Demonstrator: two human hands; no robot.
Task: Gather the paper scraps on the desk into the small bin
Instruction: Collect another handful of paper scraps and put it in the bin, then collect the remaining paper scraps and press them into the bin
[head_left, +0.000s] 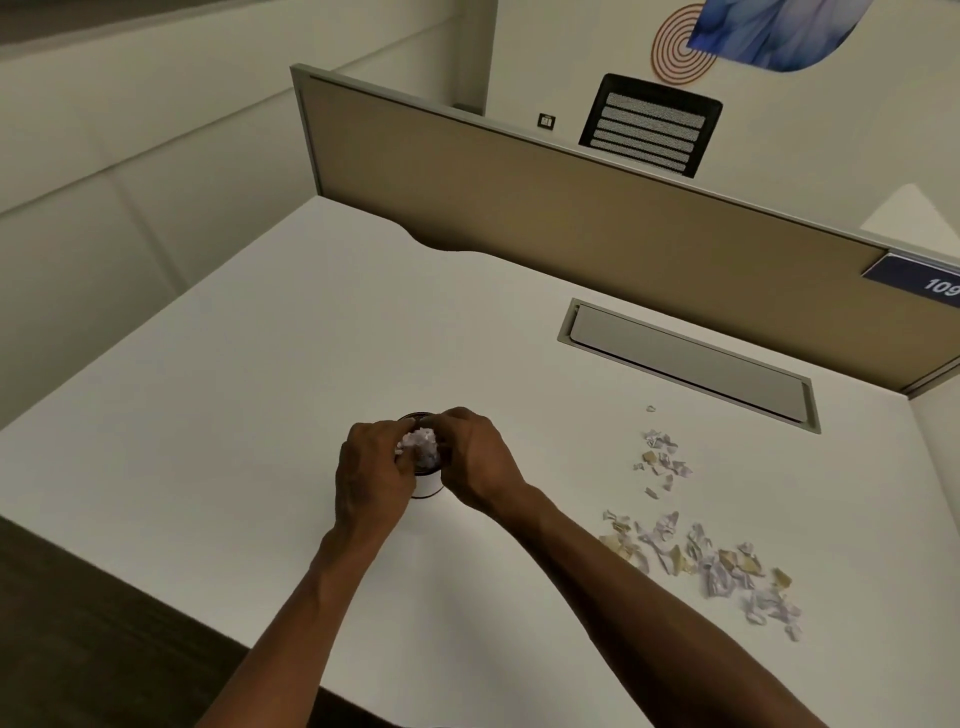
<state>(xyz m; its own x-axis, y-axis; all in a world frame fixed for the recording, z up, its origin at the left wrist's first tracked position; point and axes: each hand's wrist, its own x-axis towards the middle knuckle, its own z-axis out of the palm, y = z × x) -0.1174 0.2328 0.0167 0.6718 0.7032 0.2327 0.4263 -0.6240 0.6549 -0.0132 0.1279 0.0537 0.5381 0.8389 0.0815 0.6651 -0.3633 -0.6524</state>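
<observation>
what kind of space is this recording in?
Most likely an office cubicle: a white desk with a flip-lid cable hatch, a tan partition panel carrying a numbered plate reading 109, and a black mesh office chair behind it.

I see both forearms bare from the wrists back to the frame's lower edge, with no sleeve showing behind either one. My left hand (371, 467) and right hand (475, 460) are bare too, gloveless, nothing visible at the wrists.
</observation>
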